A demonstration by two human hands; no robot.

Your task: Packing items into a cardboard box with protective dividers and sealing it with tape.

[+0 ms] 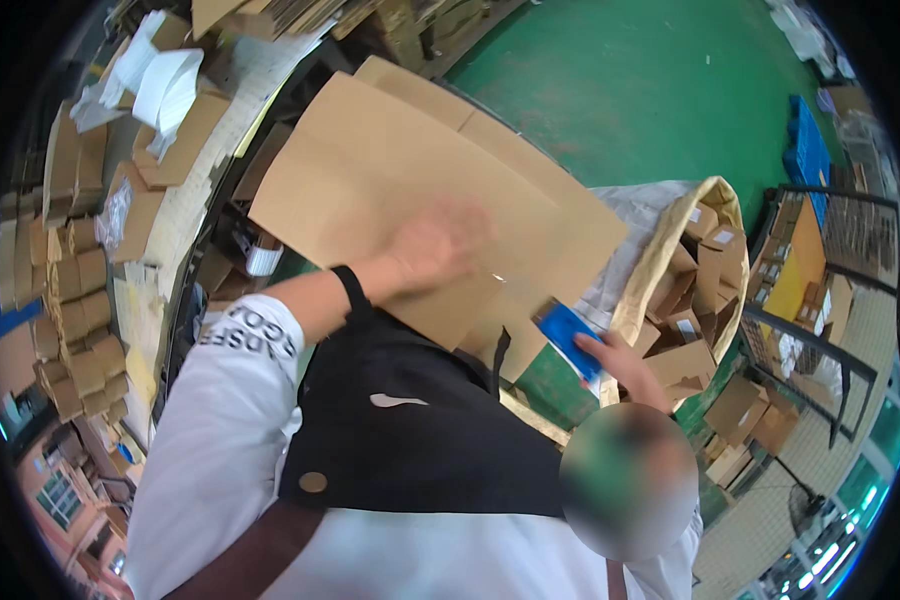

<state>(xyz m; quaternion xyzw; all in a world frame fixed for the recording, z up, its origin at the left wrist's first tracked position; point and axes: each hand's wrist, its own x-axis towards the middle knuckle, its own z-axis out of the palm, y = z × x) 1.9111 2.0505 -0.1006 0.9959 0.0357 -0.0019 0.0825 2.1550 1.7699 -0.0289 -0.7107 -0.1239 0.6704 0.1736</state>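
Observation:
A large brown cardboard box (370, 170) lies in front of me, its flat panels turned up. My left hand (438, 243) rests on the panel, palm down with fingers stretched out, somewhat blurred by motion. A small shiny spot, perhaps clear tape, shows on the cardboard to its right. At the box's near right corner, my right hand (625, 368) is closed around a blue tape dispenser (570, 338) with a dark front edge. A blurred round patch covers part of my right forearm.
To the right stands a woven sack (727, 205) filled with small cartons. Beyond it are a metal cage cart (840, 350) and a blue pallet (805, 150). A long bench (185, 250) on the left borders stacked cartons (80, 290). The floor (610, 90) is green.

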